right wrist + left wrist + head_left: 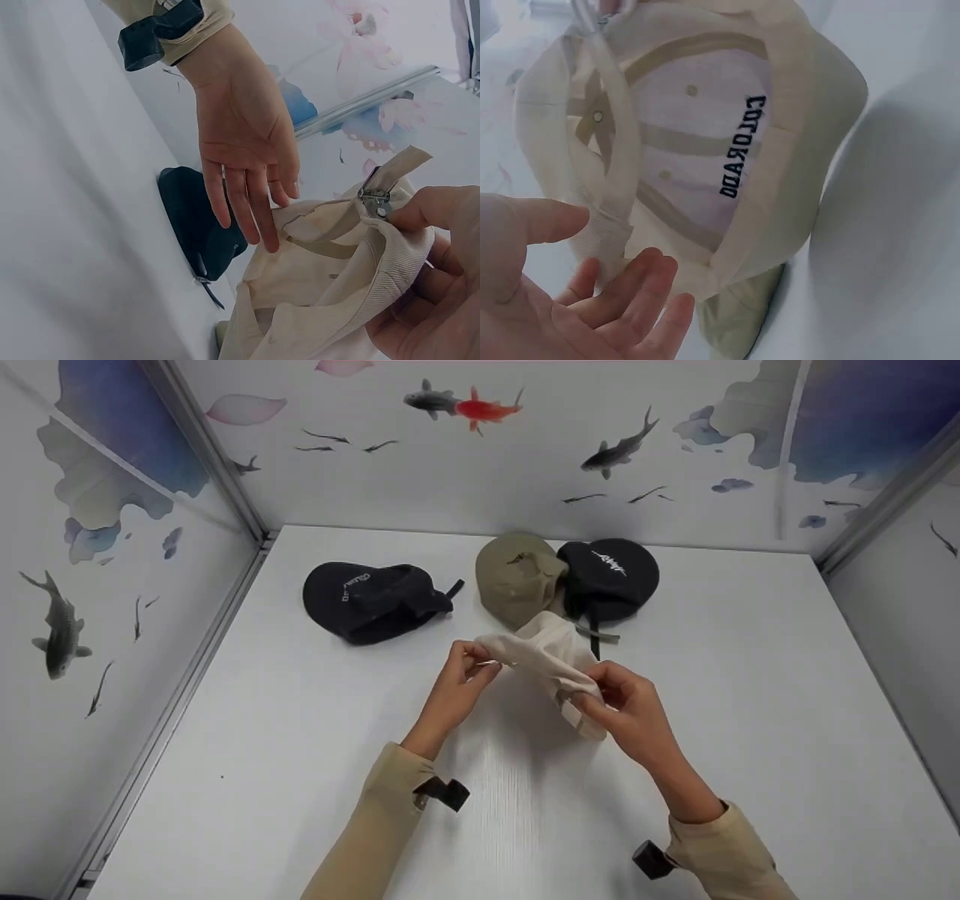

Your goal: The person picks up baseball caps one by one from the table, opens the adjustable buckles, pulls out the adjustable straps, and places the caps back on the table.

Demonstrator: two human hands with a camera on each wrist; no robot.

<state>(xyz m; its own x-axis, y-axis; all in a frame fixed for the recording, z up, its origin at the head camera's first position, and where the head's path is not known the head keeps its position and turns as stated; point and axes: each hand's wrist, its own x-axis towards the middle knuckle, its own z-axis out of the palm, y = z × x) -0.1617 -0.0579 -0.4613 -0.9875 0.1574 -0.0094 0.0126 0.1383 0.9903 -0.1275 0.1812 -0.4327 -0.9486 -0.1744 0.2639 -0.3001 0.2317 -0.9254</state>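
Note:
A cream cap (551, 652) is held off the table, tilted, its inside facing the left wrist view with dark COLORADO lettering (742, 146). My right hand (634, 709) pinches its back edge; in the right wrist view the thumb is beside a metal buckle (375, 201) and a loose strap end (405, 166). My left hand (459, 682) is at the cap's other side. Both wrist views show its fingers fairly straight and spread, the tips against or very near the fabric; exact contact is unclear.
Behind the cream cap lie a khaki cap (517, 581) and a black cap (619, 581), touching each other, their straps trailing forward. A navy cap (367, 600) lies apart to the left. Printed panels (495, 472) enclose the white table (247, 735) at the back and sides.

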